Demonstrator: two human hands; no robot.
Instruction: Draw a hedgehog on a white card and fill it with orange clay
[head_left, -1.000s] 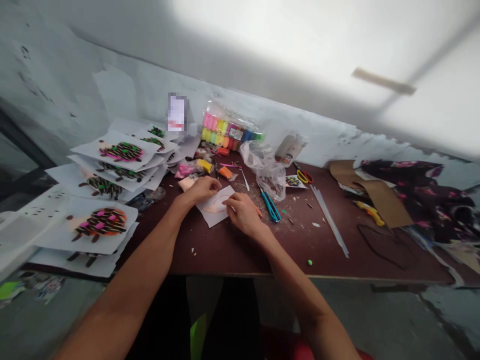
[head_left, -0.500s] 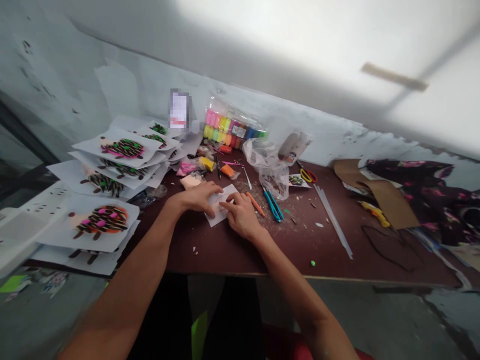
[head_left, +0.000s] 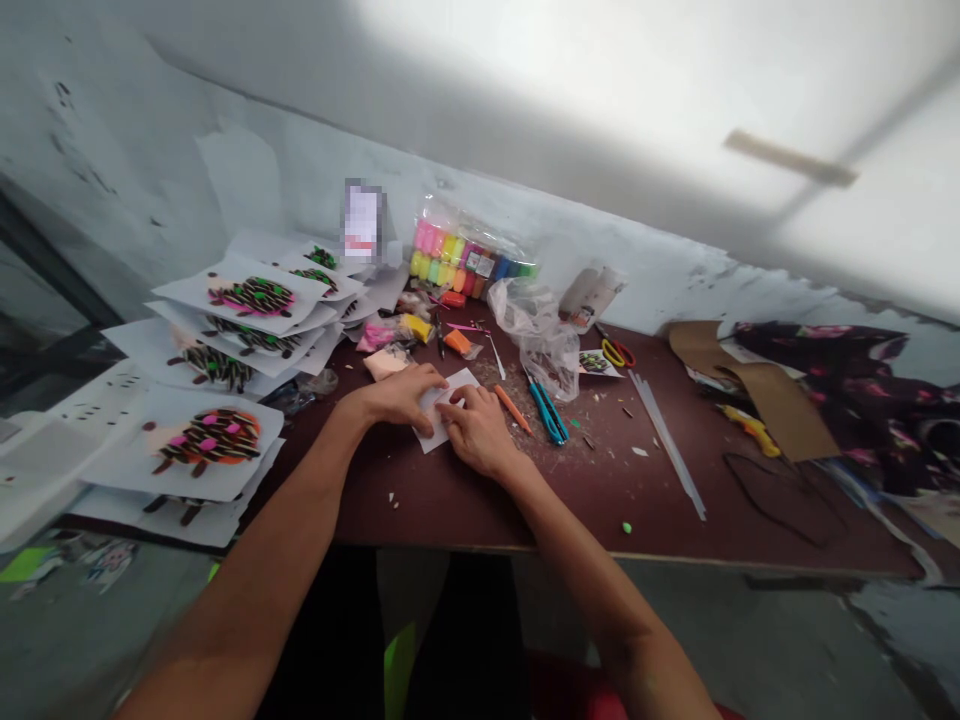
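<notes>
A small white card (head_left: 431, 443) lies on the dark red table under both hands. My left hand (head_left: 405, 398) rests at the card's left side, thumb and fingers spread apart. My right hand (head_left: 480, 425) bends over the card's right side, its fingertips pressed close together on the surface; whatever may be between them is too small to make out. Just right of it lie an orange stick (head_left: 514, 410) and a teal cutter (head_left: 548, 410). A peach clay packet (head_left: 386, 363) sits behind my left hand.
Stacked sheets with hedgehog figures (head_left: 202, 445) fill the left side. Behind are a pack of coloured clay (head_left: 457, 262), a plastic bag (head_left: 551, 355) and scissors (head_left: 616, 352). Clear strips (head_left: 669, 445) and a yellow glue gun (head_left: 752, 430) lie on the right.
The view has shifted very slightly. Both hands stay at the white card, with the right fingers moved only a little.
</notes>
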